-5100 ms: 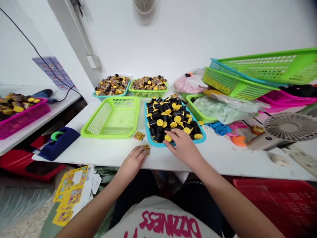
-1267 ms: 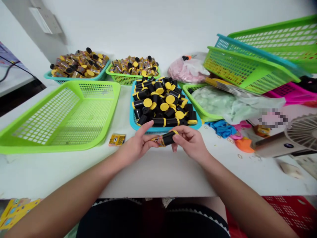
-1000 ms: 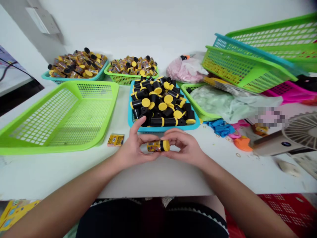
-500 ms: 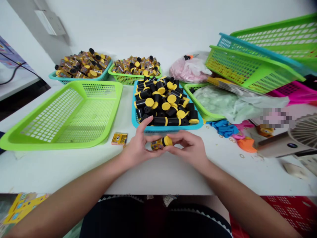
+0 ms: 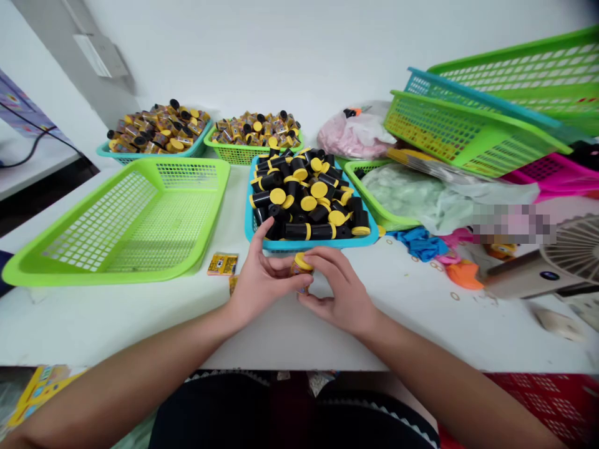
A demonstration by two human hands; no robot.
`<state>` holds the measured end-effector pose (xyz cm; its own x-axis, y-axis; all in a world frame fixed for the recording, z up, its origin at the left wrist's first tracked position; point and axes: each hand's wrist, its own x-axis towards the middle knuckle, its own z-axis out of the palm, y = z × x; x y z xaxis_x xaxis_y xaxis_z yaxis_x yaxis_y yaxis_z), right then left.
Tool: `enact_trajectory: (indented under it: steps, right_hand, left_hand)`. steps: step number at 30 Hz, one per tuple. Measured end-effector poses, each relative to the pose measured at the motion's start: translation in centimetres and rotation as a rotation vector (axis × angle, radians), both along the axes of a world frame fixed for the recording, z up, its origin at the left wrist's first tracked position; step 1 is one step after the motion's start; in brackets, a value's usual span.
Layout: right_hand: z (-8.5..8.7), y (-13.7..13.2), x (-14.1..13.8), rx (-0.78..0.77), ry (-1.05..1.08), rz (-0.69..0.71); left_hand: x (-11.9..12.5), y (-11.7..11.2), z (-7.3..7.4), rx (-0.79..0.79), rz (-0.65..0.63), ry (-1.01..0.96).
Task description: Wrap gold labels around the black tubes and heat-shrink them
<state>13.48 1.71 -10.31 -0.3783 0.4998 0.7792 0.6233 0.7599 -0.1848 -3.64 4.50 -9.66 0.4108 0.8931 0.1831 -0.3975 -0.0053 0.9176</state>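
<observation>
Between my two hands, just above the white table, is a small canister with a yellow lid and a printed yellow label around it. My left hand grips it from the left with thumb and fingers, its index finger raised toward the basket. From the right, my right hand closes its fingers on the lid and side, hiding part of the canister. Behind them stands a blue basket heaped with plain black canisters with yellow lids. A small stack of printed labels lies left of my left hand.
A large green basket is at left. Behind, another blue basket and a green basket hold labelled canisters. At right are stacked baskets, a plastic bag, balloons and a fan.
The canister has turned from lying sideways to nearly upright, lid up. My right hand has shifted slightly left, its fingers now over the lid and side. The whole view has moved a little.
</observation>
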Motion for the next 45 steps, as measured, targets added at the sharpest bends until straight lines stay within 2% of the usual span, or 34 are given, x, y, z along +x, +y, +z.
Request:
enact_trajectory:
  steps: [4, 10, 19, 23, 25, 27, 29, 31, 34, 36, 39, 42, 45]
  right_hand:
    - [-0.2, 0.0, -0.2, 0.083, -0.053, 0.0]
    - [-0.1, -0.3, 0.0, 0.175, 0.036, 0.012]
    - [0.0, -0.3, -0.3, 0.151, 0.033, 0.047]
    - [0.6, -0.7, -0.3, 0.16, 0.058, 0.062]
    - [1.8, -0.5, 0.4, 0.149, 0.066, 0.051]
    - [3.4, 0.3, 1.5, 0.099, 0.018, -0.056]
    - [4.8, 1.9, 2.8, -0.013, -0.107, -0.23]
    - [5.4, 3.7, 4.0, -0.133, -0.248, -0.284]
    - [4.7, 5.8, 5.0, -0.164, -0.268, -0.207]
    - [3.7, 6.1, 5.1, -0.105, -0.173, -0.191]
    - [2.8, 5.5, 4.9, 0.028, -0.006, -0.226]
    - [2.8, 4.9, 4.7, 0.175, 0.123, -0.271]
    - [2.8, 4.8, 4.8, 0.285, 0.181, -0.318]
  left_hand:
    - [0.2, -0.3, 0.1, 0.006, 0.033, 0.011]
    - [-0.2, -0.5, 0.2, 0.134, -0.001, 0.024]
    - [-0.4, -0.4, 0.2, 0.179, 0.03, 0.091]
    - [-0.9, -1.0, 1.3, 0.317, 0.097, 0.201]
    - [-2.5, -2.0, 2.5, 0.475, 0.22, 0.366]
    - [-5.1, -2.8, 4.1, 0.598, 0.38, 0.532]
    - [-8.6, -3.0, 5.8, 0.614, 0.508, 0.656]
    - [-12.1, -2.1, 7.4, 0.533, 0.578, 0.785]
    - [-16.0, 0.4, 8.9, 0.306, 0.561, 1.059]
    - [-17.2, 2.1, 9.2, 0.235, 0.525, 1.269]
    - [-17.0, 3.9, 8.7, 0.24, 0.39, 1.504]
    - [-16.1, 4.9, 8.1, 0.254, 0.23, 1.627]
    - [-15.2, 5.0, 8.0, 0.251, 0.169, 1.699]
